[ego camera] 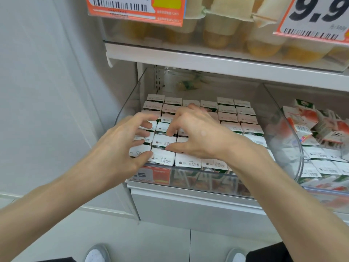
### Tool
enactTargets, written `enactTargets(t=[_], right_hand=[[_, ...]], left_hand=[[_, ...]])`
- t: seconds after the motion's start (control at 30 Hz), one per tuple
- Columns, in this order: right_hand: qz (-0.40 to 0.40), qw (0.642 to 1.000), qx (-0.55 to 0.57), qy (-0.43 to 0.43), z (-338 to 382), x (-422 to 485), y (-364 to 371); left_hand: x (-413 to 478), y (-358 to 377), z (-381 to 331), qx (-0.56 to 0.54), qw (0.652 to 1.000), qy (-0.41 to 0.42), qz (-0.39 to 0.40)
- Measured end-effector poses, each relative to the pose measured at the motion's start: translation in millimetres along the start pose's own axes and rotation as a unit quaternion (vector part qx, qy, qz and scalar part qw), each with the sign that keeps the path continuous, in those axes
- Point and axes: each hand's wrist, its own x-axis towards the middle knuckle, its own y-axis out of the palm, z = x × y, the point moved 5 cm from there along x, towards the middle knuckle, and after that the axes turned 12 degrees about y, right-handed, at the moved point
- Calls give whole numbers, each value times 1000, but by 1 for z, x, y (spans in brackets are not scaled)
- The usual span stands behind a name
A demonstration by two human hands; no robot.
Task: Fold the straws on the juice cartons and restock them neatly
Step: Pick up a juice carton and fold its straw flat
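Many edge-to-edge cartons [228, 118] touch left hand [120, 142], right hand [198, 135].

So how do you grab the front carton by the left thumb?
Probably from above, pinching the carton by its top's front and back edges. Neighbours pack its sides and the bin wall covers its front, so only the top is free.

White tops on the juice cartons [227, 117], fine black print and a dark dot on each, green down the sides. Orange-red price tag [168, 14] up top, black barcode stripes. The neighbouring cartons [309, 116] show red on white; yellow cups [262, 49] above.
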Motion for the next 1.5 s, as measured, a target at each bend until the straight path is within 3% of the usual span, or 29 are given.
enactTargets(t=[0.13, 0.23, 0.4, 0.63, 0.87, 1.17, 1.33, 1.5], right_hand=[[-8, 993, 117, -7, -7, -5, -4], [-47, 967, 248, -11, -13, -12, -12], [-125, 898, 422, -8, -21, -30, -16], [-154, 786, 593, 78, -39, -51, -7], [-123, 755, 632, 124, -53, -69, 11], [-149, 734, 648, 138, -54, -81, 8], [-43, 745, 653, 125, -39, -83, 11], [-41, 745, 652, 136, -39, -82, 7]], left_hand=[[0, -2, 0, -5, 1000, 16, -7], [0, -3, -4, -50, 998, 35, -20], [7, -3, -9, -173, 982, 45, -54], [17, 15, -17, -295, 955, -3, -35], [21, 34, -28, -410, 910, -54, -4], [17, 37, -30, -418, 907, -57, 6], [15, 40, -32, -455, 887, -54, 58], [14, 39, -30, -462, 883, -54, 60]])
